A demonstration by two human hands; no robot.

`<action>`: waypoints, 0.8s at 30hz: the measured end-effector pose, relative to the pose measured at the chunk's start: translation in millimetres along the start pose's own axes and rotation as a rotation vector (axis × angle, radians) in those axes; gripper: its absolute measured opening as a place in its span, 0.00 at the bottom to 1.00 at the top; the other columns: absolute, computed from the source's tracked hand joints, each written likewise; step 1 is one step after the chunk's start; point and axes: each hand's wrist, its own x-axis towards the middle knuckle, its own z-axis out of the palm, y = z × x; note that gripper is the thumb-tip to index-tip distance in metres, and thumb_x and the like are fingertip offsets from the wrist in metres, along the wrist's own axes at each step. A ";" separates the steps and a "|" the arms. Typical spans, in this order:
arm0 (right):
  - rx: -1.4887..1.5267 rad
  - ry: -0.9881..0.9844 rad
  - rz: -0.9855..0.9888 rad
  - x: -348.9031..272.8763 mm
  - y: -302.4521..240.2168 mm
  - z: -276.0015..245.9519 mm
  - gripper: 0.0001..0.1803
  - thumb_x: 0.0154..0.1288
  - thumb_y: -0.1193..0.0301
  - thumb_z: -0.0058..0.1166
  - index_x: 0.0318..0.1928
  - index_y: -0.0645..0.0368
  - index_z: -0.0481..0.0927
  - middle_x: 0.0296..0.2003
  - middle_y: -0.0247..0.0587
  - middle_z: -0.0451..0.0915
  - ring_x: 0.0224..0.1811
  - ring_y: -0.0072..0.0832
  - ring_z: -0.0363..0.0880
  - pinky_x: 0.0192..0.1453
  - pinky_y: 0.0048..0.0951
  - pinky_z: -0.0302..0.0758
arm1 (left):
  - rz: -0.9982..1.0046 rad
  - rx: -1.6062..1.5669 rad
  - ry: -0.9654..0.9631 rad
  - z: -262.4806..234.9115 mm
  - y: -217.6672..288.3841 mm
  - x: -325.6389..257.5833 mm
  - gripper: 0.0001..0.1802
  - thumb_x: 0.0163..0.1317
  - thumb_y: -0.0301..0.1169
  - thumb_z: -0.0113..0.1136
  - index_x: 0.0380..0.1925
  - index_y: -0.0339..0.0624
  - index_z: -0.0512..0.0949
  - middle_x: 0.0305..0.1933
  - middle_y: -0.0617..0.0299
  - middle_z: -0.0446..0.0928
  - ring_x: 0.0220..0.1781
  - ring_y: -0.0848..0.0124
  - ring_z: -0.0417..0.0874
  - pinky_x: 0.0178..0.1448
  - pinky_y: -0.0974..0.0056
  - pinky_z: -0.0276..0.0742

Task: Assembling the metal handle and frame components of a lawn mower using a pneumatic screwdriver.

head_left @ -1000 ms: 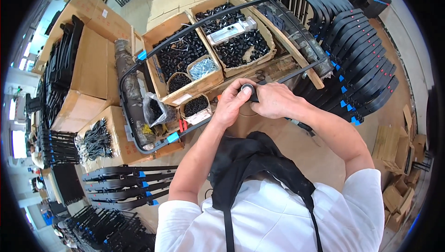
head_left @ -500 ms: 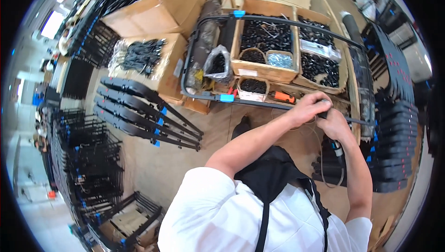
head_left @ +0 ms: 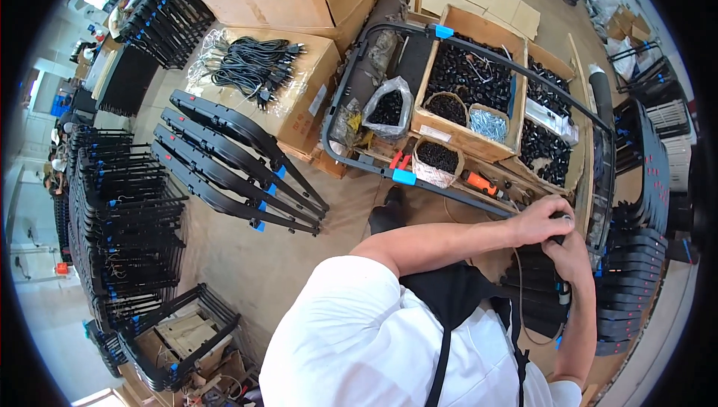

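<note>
A long black frame with blue clips (head_left: 404, 176) lies across the bench before me, its near right corner beside my hands. My right hand (head_left: 572, 257) is closed around a dark hand tool with a silver collar (head_left: 564, 296), which looks like an air screwdriver; most of it is hidden by the hand and forearm. Against the tool's upper end, my left hand (head_left: 540, 221) is closed, its thumb and fingers pinched on a small dark part that I cannot make out. A thin hose (head_left: 522, 298) hangs below the hands.
Wooden boxes of black parts (head_left: 473, 63) stand within the frame, with a tub of silver screws (head_left: 488, 123) and an orange tool (head_left: 479, 181) nearby. Black curved frames (head_left: 224, 152) stand at left; stacked black pieces (head_left: 632, 280) are at right. Cables (head_left: 258, 66) lie on a carton.
My view has shifted, so the bench sits further right and lower. Both hands have come slightly nearer to me and to the right, still together. Another person's legs now show at the far right.
</note>
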 end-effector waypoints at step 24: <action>-0.365 0.070 -0.508 273.1 -140.0 157.2 0.45 0.56 0.64 0.74 0.71 0.62 0.66 0.44 0.53 0.80 0.45 0.53 0.87 0.48 0.49 0.85 | -0.538 0.309 0.770 -329.9 -7.2 15.5 0.26 0.74 0.53 0.64 0.44 0.36 0.84 0.39 0.62 0.84 0.40 0.72 0.79 0.48 0.62 0.79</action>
